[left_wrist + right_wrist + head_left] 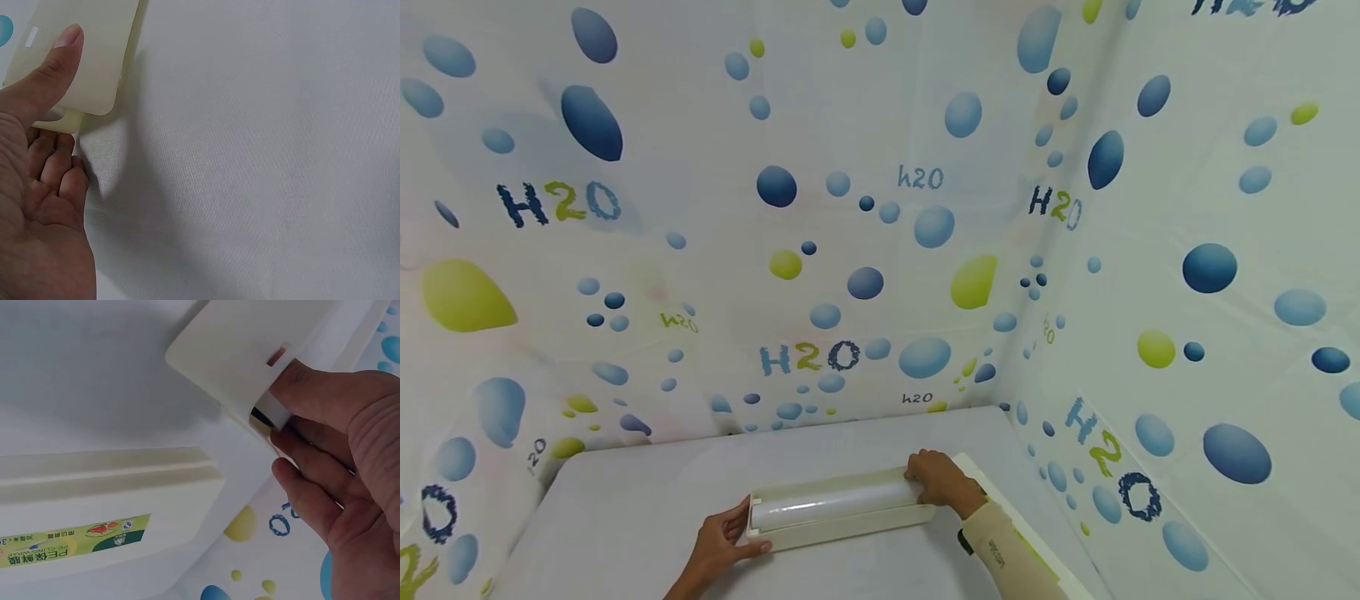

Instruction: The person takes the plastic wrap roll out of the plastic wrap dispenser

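Observation:
A long cream cling wrap box [850, 530] lies uncovered on the table, with a shiny roll of cling film [835, 500] inside it. My left hand [718, 540] grips the box's left end, thumb on the front wall and the other fingers curled at the end; the left wrist view shows this thumb [59, 62] pressed on the box. At the opposite end, my right hand [943, 481] holds the roll's end, thumb at the near side and fingers at the far side. In the right wrist view, the fingers [312, 469] are by the roll's dark core opening.
The box's long cream lid [181, 497], with a green PE cling wrap label [75, 540], lies to the right, partly under my right forearm. A white cloth covers the table [647, 500]. Walls printed with blue and green drops [865, 283] stand behind and at the right.

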Demonstrator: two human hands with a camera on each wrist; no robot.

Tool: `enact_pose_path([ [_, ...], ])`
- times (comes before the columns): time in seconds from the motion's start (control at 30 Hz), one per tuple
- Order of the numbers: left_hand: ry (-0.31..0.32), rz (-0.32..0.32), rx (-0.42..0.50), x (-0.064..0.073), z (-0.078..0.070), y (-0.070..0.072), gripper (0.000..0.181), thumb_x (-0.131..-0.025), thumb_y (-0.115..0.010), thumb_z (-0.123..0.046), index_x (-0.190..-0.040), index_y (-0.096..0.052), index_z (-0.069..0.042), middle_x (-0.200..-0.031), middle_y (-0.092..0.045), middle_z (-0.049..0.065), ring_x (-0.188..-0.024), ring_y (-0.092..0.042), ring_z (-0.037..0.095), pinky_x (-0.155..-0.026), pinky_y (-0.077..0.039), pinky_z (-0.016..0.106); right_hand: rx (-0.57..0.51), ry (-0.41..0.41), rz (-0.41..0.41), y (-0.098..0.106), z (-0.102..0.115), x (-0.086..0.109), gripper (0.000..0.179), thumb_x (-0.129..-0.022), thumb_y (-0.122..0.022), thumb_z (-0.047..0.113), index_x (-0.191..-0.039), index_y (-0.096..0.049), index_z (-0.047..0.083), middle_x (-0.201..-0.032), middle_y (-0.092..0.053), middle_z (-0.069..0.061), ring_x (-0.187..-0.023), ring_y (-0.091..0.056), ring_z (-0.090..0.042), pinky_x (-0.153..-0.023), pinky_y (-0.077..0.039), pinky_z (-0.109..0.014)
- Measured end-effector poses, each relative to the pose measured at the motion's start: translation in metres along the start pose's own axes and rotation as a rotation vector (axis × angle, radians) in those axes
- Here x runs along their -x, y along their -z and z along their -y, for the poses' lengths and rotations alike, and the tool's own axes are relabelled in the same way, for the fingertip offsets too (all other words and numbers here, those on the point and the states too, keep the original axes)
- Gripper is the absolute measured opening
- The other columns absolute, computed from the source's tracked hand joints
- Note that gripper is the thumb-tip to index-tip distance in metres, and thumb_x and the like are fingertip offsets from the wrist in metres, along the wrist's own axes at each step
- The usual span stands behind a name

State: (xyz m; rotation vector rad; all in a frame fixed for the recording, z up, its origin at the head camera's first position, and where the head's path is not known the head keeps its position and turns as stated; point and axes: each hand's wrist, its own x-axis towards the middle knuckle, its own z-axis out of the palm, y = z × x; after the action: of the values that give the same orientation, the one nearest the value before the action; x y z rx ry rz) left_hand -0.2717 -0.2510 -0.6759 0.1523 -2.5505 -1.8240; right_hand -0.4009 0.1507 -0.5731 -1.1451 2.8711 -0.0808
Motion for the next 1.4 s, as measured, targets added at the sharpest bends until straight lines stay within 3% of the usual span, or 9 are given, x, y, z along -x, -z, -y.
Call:
enact_pose_path([
  [0.33, -0.007, 0.007, 0.026, 0.002, 0.001, 0.0, 0.093, -0.082, -0.097, -0.009, -0.156, -0.045, 0.015, -0.161, -0.05, 0.03, -0.148, -0.054, 0.045, -0.112, -0.06, 0.028, 0.191, -0.021, -0.058, -0.016, 0.009, -0.003, 0.042, -0.075, -0.103, 0.018, -0.094, -0.066, 0.015, -0.085, -0.067, 0.003, -0.076, -0.06, -0.011, -0.07, -0.056, -0.025],
  [0.43, -0.017, 0.012, 0.018, 0.002, 0.002, 0.0, 0.094, -0.082, -0.097, -0.009, -0.156, -0.045, 0.015, -0.16, -0.05, 0.031, -0.148, -0.053, 0.046, -0.112, -0.06, 0.03, 0.194, -0.029, -0.065, -0.018, 0.012, -0.004, 0.041, -0.075, -0.102, 0.016, -0.093, -0.065, 0.015, -0.083, -0.066, 0.004, -0.074, -0.056, -0.011, -0.069, -0.053, -0.025],
  [0.6, -0.023, 0.005, 0.025, 0.002, 0.003, 0.001, 0.094, -0.081, -0.097, -0.008, -0.157, -0.046, 0.014, -0.16, -0.051, 0.03, -0.147, -0.055, 0.041, -0.107, -0.057, 0.014, 0.154, -0.03, -0.08, -0.018, 0.013, -0.001, 0.038, -0.076, -0.101, 0.012, -0.095, -0.068, 0.014, -0.087, -0.068, 0.002, -0.076, -0.059, -0.012, -0.072, -0.056, -0.026],
  [0.83, -0.024, 0.01, 0.039, 0.004, 0.003, 0.002, 0.095, -0.081, -0.097, -0.01, -0.157, -0.046, 0.013, -0.16, -0.051, 0.029, -0.145, -0.058, 0.034, -0.106, -0.056, 0.012, 0.018, -0.05, -0.059, -0.008, 0.012, 0.004, 0.042, -0.073, -0.104, 0.014, -0.104, -0.075, 0.01, -0.095, -0.074, -0.002, -0.086, -0.066, -0.017, -0.081, -0.061, -0.03],
  [1.07, 0.0, 0.023, 0.108, 0.006, 0.006, 0.004, 0.097, -0.082, -0.096, -0.01, -0.159, -0.042, 0.012, -0.163, -0.047, 0.028, -0.125, -0.054, -0.016, -0.102, -0.051, 0.004, -0.158, -0.075, 0.004, 0.021, 0.013, 0.007, 0.042, -0.075, -0.101, 0.009, -0.11, -0.079, 0.005, -0.101, -0.074, -0.004, -0.091, -0.063, -0.019, -0.086, -0.06, -0.034],
  [1.23, 0.021, 0.017, 0.084, 0.008, 0.006, 0.005, 0.098, -0.082, -0.097, -0.012, -0.16, -0.042, 0.011, -0.163, -0.047, 0.027, -0.131, -0.057, -0.008, -0.103, -0.052, 0.006, -0.316, -0.03, 0.0, 0.023, 0.001, 0.006, 0.037, -0.075, -0.098, 0.006, -0.109, -0.084, 0.0, -0.1, -0.08, -0.004, -0.088, -0.067, -0.016, -0.081, -0.061, -0.031],
  [1.3, 0.023, 0.02, 0.083, 0.009, 0.007, 0.006, 0.098, -0.082, -0.097, -0.012, -0.16, -0.042, 0.011, -0.164, -0.047, 0.026, -0.133, -0.056, -0.006, -0.104, -0.052, 0.006, -0.43, -0.019, -0.015, 0.021, -0.006, 0.005, 0.035, -0.073, -0.098, 0.004, -0.106, -0.085, -0.001, -0.099, -0.084, -0.008, -0.086, -0.074, -0.015, -0.079, -0.064, -0.028],
  [1.37, 0.019, 0.024, 0.091, 0.009, 0.007, 0.006, 0.097, -0.082, -0.097, -0.011, -0.16, -0.043, 0.01, -0.163, -0.048, 0.026, -0.128, -0.054, -0.014, -0.103, -0.052, 0.006, -0.553, -0.011, -0.028, 0.021, -0.011, 0.006, 0.035, -0.071, -0.098, 0.0, -0.104, -0.086, -0.004, -0.096, -0.086, -0.013, -0.082, -0.08, -0.017, -0.074, -0.067, -0.028],
  [1.4, 0.012, 0.025, 0.084, 0.009, 0.007, 0.006, 0.096, -0.083, -0.097, -0.011, -0.16, -0.043, 0.01, -0.163, -0.048, 0.026, -0.131, -0.056, -0.009, -0.103, -0.053, 0.006, -0.617, -0.013, -0.034, 0.02, -0.014, 0.007, 0.035, -0.071, -0.098, -0.001, -0.103, -0.086, -0.004, -0.094, -0.085, -0.015, -0.08, -0.081, -0.018, -0.073, -0.068, -0.028],
])
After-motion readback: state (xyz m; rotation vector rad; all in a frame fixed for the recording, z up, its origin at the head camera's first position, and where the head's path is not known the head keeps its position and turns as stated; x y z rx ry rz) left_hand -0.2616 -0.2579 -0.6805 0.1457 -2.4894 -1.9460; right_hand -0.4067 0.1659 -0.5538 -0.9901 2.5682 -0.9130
